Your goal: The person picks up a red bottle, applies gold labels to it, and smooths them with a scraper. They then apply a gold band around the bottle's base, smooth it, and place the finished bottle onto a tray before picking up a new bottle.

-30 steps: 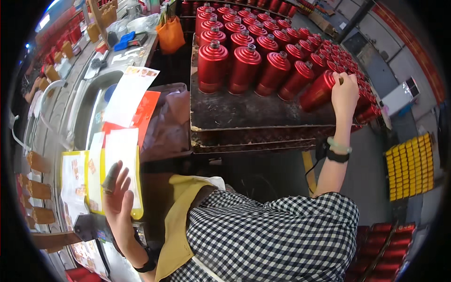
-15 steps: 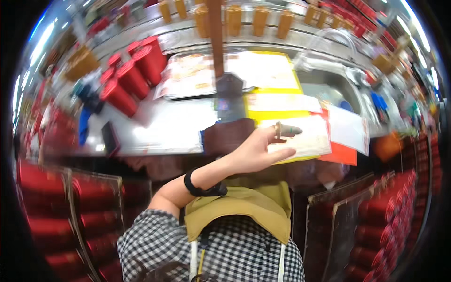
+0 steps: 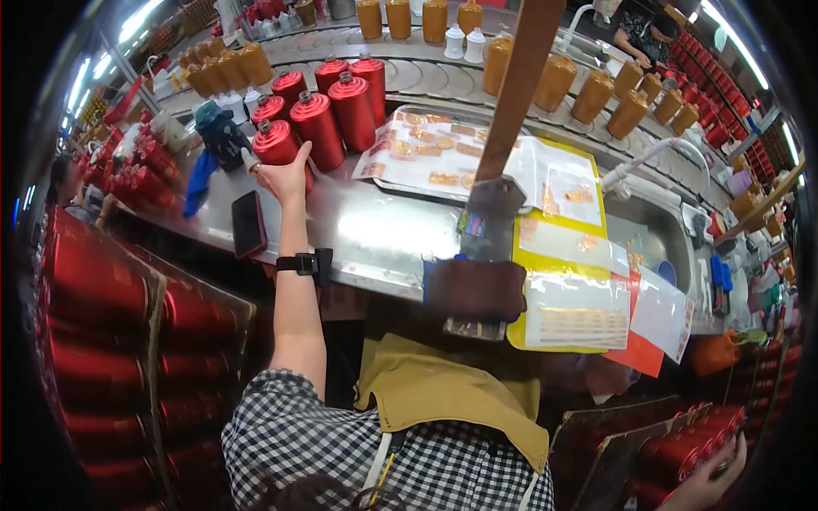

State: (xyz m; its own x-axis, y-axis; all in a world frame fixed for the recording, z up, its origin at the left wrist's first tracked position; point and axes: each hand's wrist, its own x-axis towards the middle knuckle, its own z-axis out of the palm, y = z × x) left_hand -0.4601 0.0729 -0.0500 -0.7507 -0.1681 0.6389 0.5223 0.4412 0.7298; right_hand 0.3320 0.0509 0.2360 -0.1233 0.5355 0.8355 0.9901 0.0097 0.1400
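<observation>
Out at the far left of the metal counter, my left hand (image 3: 281, 177) is wrapped round the near side of a red bottle (image 3: 276, 143). Its thumb lies along the right side, and the bottle stands upright among several other glossy red bottles (image 3: 317, 128). At the lower right edge, my right hand (image 3: 711, 479) curls round the end of a red bottle lying in a stack of red bottles (image 3: 682, 443) in a crate. That bottle is partly hidden by my fingers. A black phone (image 3: 249, 224) lies near my left wrist.
A tray of gold stickers (image 3: 426, 153) lies mid-counter. Right of a brown post (image 3: 520, 85) are yellow-backed sticker sheets (image 3: 579, 315) and a sink (image 3: 652, 230). Brown bottles (image 3: 588, 94) line the conveyor behind. Crates of red bottles (image 3: 102, 341) flank me; another person (image 3: 648, 43) is far right.
My left hand has moved left from over the sticker sheets to a red bottle. My right hand has come into view at the crate. The view has shifted and tilted.
</observation>
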